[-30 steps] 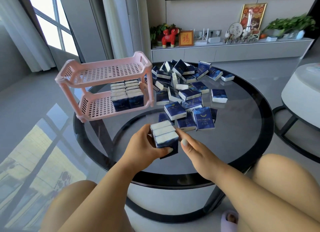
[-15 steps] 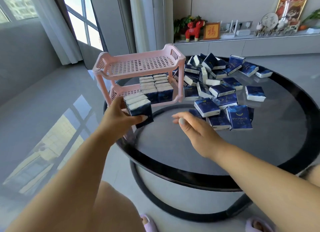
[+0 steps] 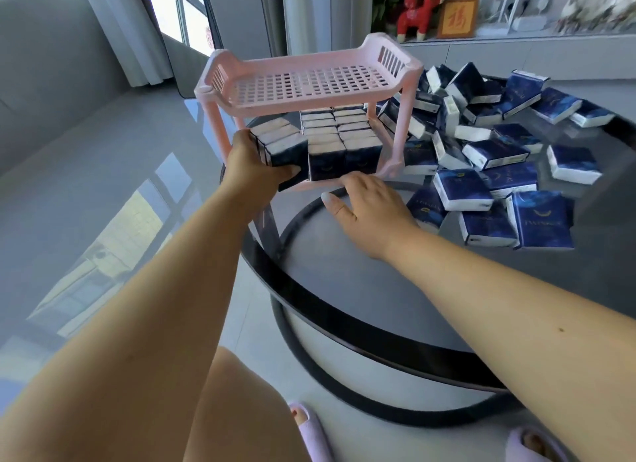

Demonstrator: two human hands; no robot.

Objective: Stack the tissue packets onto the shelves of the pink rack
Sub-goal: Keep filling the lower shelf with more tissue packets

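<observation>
The pink rack (image 3: 303, 82) stands at the left of the round glass table (image 3: 344, 282); its top shelf is bare. On its lower shelf two rows of blue-and-white tissue packets (image 3: 339, 134) stand on edge. My left hand (image 3: 253, 165) grips a small stack of tissue packets (image 3: 282, 144) at the left end of the lower shelf, beside those rows. My right hand (image 3: 364, 203) rests with fingers spread on the glass, touching the rack's front rim and holding nothing. Several loose packets (image 3: 488, 172) lie heaped to the right of the rack.
A low white cabinet (image 3: 516, 51) with a red toy horse (image 3: 418, 12), a framed sign and ornaments runs along the back wall. Grey floor and a window lie left of the table. My knees and slippers show at the bottom.
My left hand carried the stack of packets forward from in front of the rack into the lower shelf's left end. My right hand moved forward to the rack's front rim.
</observation>
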